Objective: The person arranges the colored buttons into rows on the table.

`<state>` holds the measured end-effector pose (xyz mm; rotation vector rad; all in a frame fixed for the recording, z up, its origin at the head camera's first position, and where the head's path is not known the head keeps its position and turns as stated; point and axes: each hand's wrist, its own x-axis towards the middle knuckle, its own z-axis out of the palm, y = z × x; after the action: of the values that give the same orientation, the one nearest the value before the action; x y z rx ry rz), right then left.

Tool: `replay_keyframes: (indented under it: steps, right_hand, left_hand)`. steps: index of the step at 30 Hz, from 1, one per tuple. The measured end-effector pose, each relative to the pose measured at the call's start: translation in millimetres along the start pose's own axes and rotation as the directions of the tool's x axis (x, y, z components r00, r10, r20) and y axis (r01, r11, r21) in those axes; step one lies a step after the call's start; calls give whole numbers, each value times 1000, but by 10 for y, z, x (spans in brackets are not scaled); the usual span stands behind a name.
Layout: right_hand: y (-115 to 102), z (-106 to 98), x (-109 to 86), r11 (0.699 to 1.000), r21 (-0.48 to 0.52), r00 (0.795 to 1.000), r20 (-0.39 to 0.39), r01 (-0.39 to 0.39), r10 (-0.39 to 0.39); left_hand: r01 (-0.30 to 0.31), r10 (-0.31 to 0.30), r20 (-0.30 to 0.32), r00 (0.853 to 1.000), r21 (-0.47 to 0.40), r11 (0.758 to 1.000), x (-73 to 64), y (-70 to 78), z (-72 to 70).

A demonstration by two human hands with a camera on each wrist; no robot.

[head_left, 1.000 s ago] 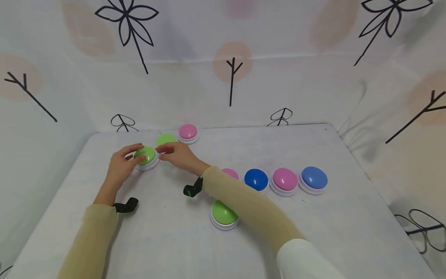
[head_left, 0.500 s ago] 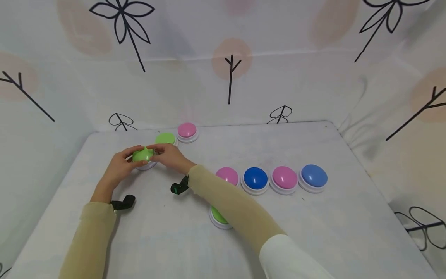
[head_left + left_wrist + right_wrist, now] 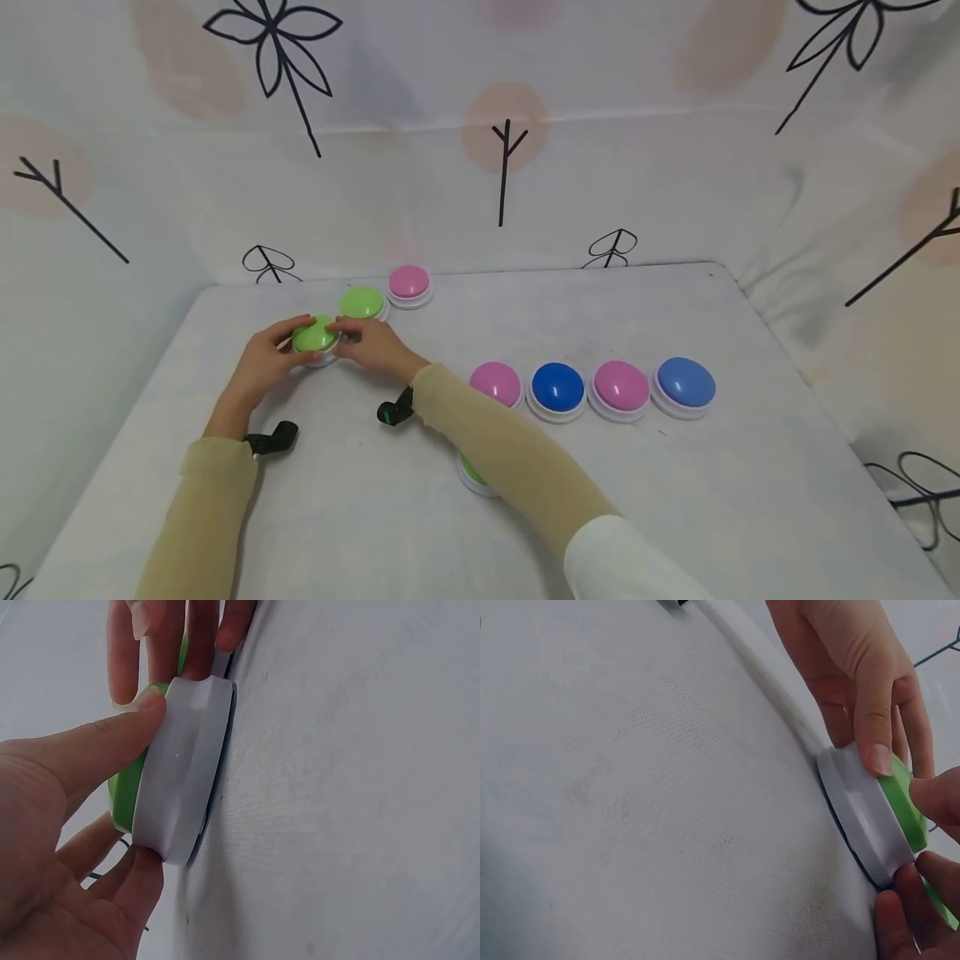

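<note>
A green push button (image 3: 313, 335) with a white round base sits at the table's left, between both hands. My left hand (image 3: 264, 360) grips its left side, the thumb (image 3: 139, 712) at the near edge of the dome and other fingers round the far side and base. My right hand (image 3: 378, 347) holds its right side; a fingertip meets the dome and other fingers (image 3: 911, 900) lie against the white base. In the left wrist view the base (image 3: 184, 769) appears to stand on the table. Just behind is a second green push button (image 3: 362, 302).
A pink push button (image 3: 408, 283) stands near the back edge. In a row at the right are a pink button (image 3: 496, 383), a dark blue one (image 3: 557, 387), another pink one (image 3: 621, 385) and a lighter blue one (image 3: 686, 382). The right sleeve (image 3: 517, 450) partly covers another green button (image 3: 472, 473).
My right hand has moved left from beside the green push button onto its right side. My left thumb has shifted from the dome's top to its near edge. The other buttons keep their places.
</note>
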<state>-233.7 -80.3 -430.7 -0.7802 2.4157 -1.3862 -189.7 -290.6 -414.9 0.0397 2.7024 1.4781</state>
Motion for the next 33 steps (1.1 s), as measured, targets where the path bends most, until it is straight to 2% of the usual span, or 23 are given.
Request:
replay_keyframes:
  steps: [4,13,20,28,33]
  right_hand:
    - [10,-15,-31,1000,-25,1000,2,12,-12]
    - [-19,-50,-64,999,-27,999,-24,27,-27]
    - [-34,-103,-74,999,37,995,-90,37,-34]
    - [-33,-133,-48,991,131,986,-168,6,16]
    - [-88,-153,-59,993,115,986,-165,-2,21]
  left_hand:
    - [-5,5,-6,1000,24,1000,7,2,23]
    - [-57,59,-25,998,80,995,25,24,11]
    - [-87,89,-25,996,53,995,21,108,-5]
    - [-93,96,-39,995,62,994,-16,198,-3]
    - [-87,92,-62,994,83,993,-72,258,0]
